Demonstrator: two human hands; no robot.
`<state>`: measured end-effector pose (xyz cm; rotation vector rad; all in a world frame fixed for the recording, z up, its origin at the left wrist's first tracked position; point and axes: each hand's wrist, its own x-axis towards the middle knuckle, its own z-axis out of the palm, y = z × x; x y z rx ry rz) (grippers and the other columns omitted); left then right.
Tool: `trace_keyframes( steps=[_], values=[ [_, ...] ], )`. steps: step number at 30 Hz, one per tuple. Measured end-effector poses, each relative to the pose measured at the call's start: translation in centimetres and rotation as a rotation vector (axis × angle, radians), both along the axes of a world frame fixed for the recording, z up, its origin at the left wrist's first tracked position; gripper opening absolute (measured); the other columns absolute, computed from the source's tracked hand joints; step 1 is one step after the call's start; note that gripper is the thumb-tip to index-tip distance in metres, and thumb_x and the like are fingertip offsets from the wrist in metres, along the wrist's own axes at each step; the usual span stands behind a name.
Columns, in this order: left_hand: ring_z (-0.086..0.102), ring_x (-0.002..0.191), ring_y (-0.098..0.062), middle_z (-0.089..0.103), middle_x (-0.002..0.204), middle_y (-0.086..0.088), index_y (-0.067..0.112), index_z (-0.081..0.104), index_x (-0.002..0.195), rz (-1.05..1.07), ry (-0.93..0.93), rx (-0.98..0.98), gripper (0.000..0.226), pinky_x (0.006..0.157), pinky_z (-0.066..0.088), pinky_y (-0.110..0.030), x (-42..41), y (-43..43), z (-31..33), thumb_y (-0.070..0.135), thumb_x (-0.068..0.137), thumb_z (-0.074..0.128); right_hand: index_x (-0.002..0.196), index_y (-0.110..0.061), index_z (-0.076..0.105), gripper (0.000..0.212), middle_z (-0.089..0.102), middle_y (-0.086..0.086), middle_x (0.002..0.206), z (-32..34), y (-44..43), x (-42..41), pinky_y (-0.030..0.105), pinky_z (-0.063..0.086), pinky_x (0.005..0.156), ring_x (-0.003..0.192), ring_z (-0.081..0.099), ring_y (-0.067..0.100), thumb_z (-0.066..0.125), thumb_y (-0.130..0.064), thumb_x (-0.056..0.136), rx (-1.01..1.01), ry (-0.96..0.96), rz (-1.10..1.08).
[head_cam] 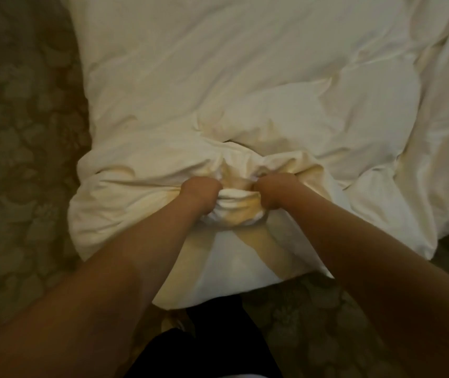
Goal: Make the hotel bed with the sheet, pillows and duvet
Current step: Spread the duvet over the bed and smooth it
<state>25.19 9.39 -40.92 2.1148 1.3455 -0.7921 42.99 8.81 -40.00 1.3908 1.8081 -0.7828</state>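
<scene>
A white duvet (217, 91) lies rumpled across the bed and fills most of the head view. Its near end hangs over the bed's edge toward me. My left hand (200, 193) and my right hand (273, 192) sit close together at the middle, each gripping a bunched fold of the duvet. The cloth is gathered into a thick roll between the two fists. Both forearms reach in from the bottom corners. No pillows show in this view, and the sheet is hidden under the duvet.
Patterned carpet (18, 159) runs along the left of the bed and shows again at the lower right. My dark trousers (212, 342) stand at the bottom centre, right against the hanging cloth.
</scene>
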Motion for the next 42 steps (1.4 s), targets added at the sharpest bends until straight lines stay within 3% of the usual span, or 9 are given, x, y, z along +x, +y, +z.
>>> trace_keyframes(
  steps=[6, 11, 14, 20, 23, 28, 33, 37, 42],
  values=[
    [0.06, 0.1, -0.028, 0.063, 0.111, -0.007, 0.014, 0.063, 0.105, 0.119, 0.018, 0.03, 0.023, 0.077, 0.045, -0.034, -3.7, -7.8, 7.1, 0.012, 0.091, 0.045, 0.142, -0.031, 0.043, 0.05, 0.053, 0.003, 0.137, 6.8, -8.7, -2.6, 0.04, 0.047, 0.096, 0.121, 0.053, 0.027, 0.05, -0.026, 0.093, 0.047, 0.065, 0.031],
    [0.054, 0.114, -0.03, 0.055, 0.13, -0.014, 0.006, 0.057, 0.12, 0.187, 0.003, -0.034, 0.029, 0.093, 0.043, -0.035, -6.0, -14.7, 11.4, 0.012, 0.096, 0.04, 0.138, -0.023, 0.048, 0.043, 0.052, 0.006, 0.138, 11.0, -15.8, -4.9, 0.039, 0.043, 0.098, 0.122, 0.052, 0.027, 0.042, -0.017, 0.096, 0.124, 0.064, -0.03],
    [0.051, 0.119, -0.029, 0.051, 0.135, -0.016, 0.001, 0.052, 0.126, 0.162, -0.013, -0.083, 0.033, 0.099, 0.04, -0.033, -6.0, -20.2, 13.2, 0.012, 0.097, 0.039, 0.12, -0.016, 0.059, 0.03, 0.061, 0.007, 0.121, 13.2, -21.0, -5.3, 0.038, 0.047, 0.09, 0.108, 0.058, 0.027, 0.043, -0.021, 0.096, 0.168, 0.059, -0.022],
    [0.056, 0.113, -0.029, 0.057, 0.128, -0.012, 0.007, 0.06, 0.118, 0.118, -0.099, 0.199, 0.031, 0.093, 0.046, -0.036, -5.5, -28.1, 19.7, 0.016, 0.093, 0.043, 0.09, -0.011, 0.06, 0.023, 0.063, 0.006, 0.097, 18.4, -29.9, -3.3, 0.038, 0.048, 0.086, 0.09, 0.059, 0.025, 0.04, -0.02, 0.095, 0.343, 0.162, -0.201],
    [0.056, 0.111, -0.027, 0.058, 0.124, -0.009, 0.014, 0.059, 0.115, 0.113, -0.154, 0.31, 0.028, 0.089, 0.046, -0.036, -5.0, -30.8, 23.4, 0.017, 0.088, 0.051, 0.089, -0.012, 0.058, 0.018, 0.06, 0.009, 0.098, 22.3, -32.1, -2.0, 0.037, 0.044, 0.087, 0.089, 0.055, 0.024, 0.042, -0.019, 0.094, 0.483, 0.257, -0.336],
    [0.045, 0.118, -0.03, 0.039, 0.127, -0.009, 0.013, 0.038, 0.125, 0.251, -0.364, 0.632, 0.059, 0.087, 0.045, -0.042, -1.7, -37.8, 24.1, 0.032, 0.078, 0.068, 0.108, -0.001, 0.062, 0.03, 0.06, 0.018, 0.117, 27.4, -33.7, -1.8, 0.033, 0.041, 0.089, 0.102, 0.055, 0.03, 0.04, -0.017, 0.097, 0.627, 0.35, -0.416],
    [0.029, 0.132, -0.029, 0.023, 0.138, -0.011, 0.009, 0.014, 0.14, 0.591, -0.488, 0.428, 0.107, 0.106, 0.036, -0.042, 2.3, -40.8, 23.5, 0.057, 0.067, 0.075, 0.099, -0.004, 0.06, 0.024, 0.054, 0.012, 0.098, 29.0, -35.1, -3.7, 0.03, 0.039, 0.079, 0.088, 0.051, 0.026, 0.039, -0.015, 0.096, 0.677, 0.379, -0.422],
    [0.038, 0.126, -0.034, 0.025, 0.14, -0.015, 0.007, 0.022, 0.134, 0.927, -0.652, 0.521, 0.08, 0.099, 0.04, -0.045, 4.9, -40.0, 23.5, 0.045, 0.081, 0.068, 0.09, -0.006, 0.056, 0.02, 0.055, 0.013, 0.095, 30.3, -35.4, -2.6, 0.03, 0.039, 0.076, 0.086, 0.052, 0.027, 0.039, -0.014, 0.094, 0.684, 0.41, -0.442],
    [0.057, 0.106, -0.037, 0.055, 0.124, -0.016, 0.012, 0.049, 0.117, 0.905, -0.641, 0.74, 0.025, 0.082, 0.048, -0.044, 5.5, -38.8, 24.0, 0.019, 0.093, 0.05, 0.085, -0.005, 0.054, 0.02, 0.057, 0.014, 0.094, 31.3, -34.7, 0.2, 0.031, 0.039, 0.073, 0.083, 0.052, 0.025, 0.039, -0.014, 0.094, 0.675, 0.442, -0.398]
  ],
)
